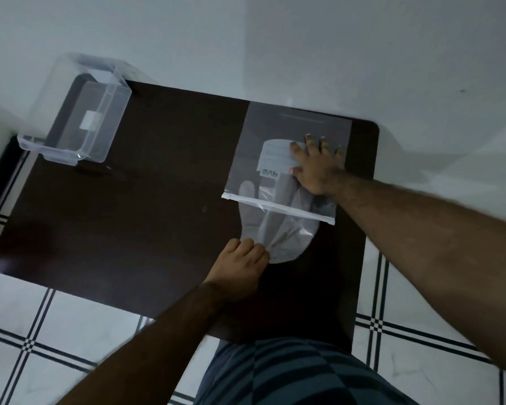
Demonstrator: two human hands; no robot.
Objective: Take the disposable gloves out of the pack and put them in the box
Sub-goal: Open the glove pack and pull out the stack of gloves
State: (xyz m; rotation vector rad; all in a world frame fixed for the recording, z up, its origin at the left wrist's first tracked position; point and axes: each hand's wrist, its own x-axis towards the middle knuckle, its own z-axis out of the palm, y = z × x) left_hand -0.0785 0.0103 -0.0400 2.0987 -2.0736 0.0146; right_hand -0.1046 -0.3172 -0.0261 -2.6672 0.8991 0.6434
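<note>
A clear zip-top pack (275, 133) lies flat on the right half of the dark brown table (143, 200), its white zip strip facing me. Thin translucent disposable gloves (287, 235) stick halfway out of its mouth toward the near edge. My left hand (240, 264) pinches the near end of the gloves. My right hand (316, 165) lies flat on the pack with fingers spread, pressing it to the table. A clear plastic box (79, 121) with no lid stands at the table's far left corner, with nothing visible inside it.
The table stands against a white wall (304, 39). White floor tiles with black line patterns (56, 331) show below the near edge. My dark striped shorts (289, 375) are at the bottom of the view.
</note>
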